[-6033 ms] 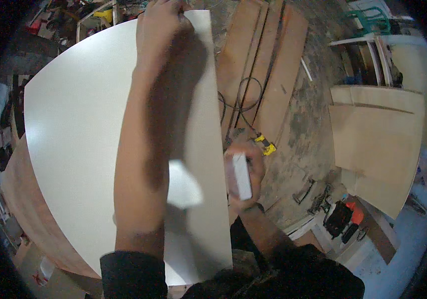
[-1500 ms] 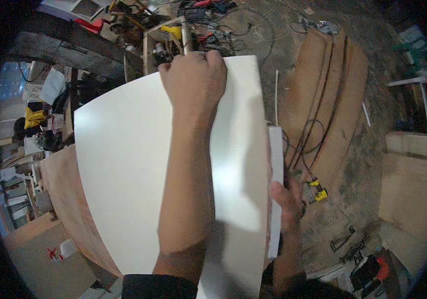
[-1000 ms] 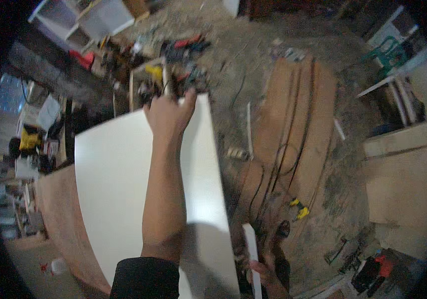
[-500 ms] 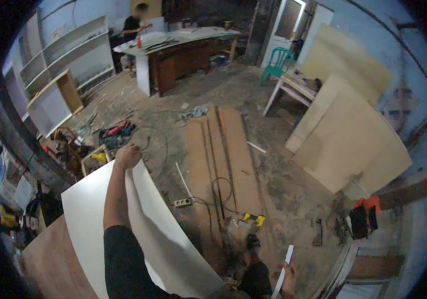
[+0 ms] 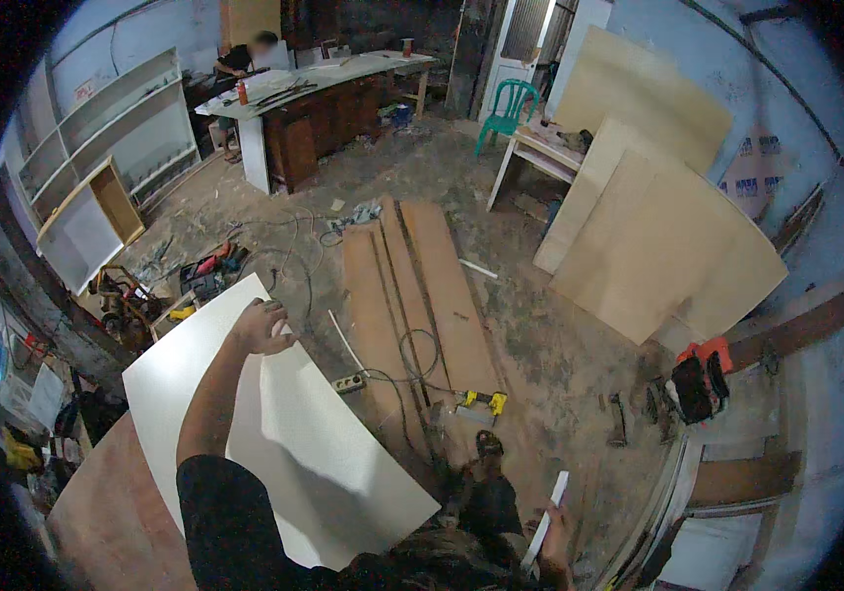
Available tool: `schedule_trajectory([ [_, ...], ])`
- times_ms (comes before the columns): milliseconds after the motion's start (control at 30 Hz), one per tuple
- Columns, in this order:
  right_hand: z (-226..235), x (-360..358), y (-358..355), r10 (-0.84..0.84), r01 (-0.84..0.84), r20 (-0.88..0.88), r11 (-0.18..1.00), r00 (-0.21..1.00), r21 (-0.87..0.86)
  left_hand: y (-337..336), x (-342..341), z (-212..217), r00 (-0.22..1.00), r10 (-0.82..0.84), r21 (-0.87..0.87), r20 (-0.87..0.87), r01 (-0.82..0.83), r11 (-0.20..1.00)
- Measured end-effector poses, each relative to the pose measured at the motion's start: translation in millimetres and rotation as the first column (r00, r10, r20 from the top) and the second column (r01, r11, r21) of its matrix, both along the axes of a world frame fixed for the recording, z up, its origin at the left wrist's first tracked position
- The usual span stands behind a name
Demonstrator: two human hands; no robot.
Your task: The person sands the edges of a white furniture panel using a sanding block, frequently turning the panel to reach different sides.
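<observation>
Left hand (image 5: 262, 328) grips the white panel's (image 5: 284, 453) far corner; right hand (image 5: 552, 527) clutches a white strip (image 5: 547, 517); one-handed, the panel could slip.

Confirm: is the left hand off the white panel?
No, the left hand grips the far edge of the white panel.

The white board (image 5: 274, 433) is looking smooth and matt like laminate; the planks (image 5: 412, 286) are showing bare wood, and the floor (image 5: 540, 345) is looking rough and dusty.
</observation>
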State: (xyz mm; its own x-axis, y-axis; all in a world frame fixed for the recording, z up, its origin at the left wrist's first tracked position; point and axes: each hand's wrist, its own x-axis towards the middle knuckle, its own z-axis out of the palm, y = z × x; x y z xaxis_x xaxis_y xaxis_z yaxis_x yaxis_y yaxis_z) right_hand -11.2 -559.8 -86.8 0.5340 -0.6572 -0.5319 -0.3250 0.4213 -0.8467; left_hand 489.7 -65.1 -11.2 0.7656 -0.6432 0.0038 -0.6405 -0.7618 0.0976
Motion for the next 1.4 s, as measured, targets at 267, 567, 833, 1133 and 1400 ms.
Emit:
schedule_trajectory([
  [267,2,15,3,0.087,-0.088,0.038,0.996,0.995,0.014,-45,-65,-23,0.933,-0.324,-0.150,0.155,0.346,0.926],
  [567,34,52,24,0.085,-0.085,0.001,0.996,0.996,0.029,-96,-169,-27,0.907,-0.416,-0.370,0.065,0.409,0.834],
  [833,-26,40,-9,0.061,-0.053,-0.109,0.996,0.992,0.079,-140,-195,-27,0.879,-0.476,-0.352,-0.028,0.438,0.827],
  [1133,-63,110,-65,0.212,-0.143,-0.239,0.951,0.947,0.275,-138,-243,-14,0.844,-0.452,-0.363,-0.288,0.340,0.867],
  [1400,-99,214,-62,0.466,-0.423,-0.251,0.882,0.848,0.210,-158,-258,-6,0.768,-0.481,-0.412,-0.423,0.309,0.857],
])
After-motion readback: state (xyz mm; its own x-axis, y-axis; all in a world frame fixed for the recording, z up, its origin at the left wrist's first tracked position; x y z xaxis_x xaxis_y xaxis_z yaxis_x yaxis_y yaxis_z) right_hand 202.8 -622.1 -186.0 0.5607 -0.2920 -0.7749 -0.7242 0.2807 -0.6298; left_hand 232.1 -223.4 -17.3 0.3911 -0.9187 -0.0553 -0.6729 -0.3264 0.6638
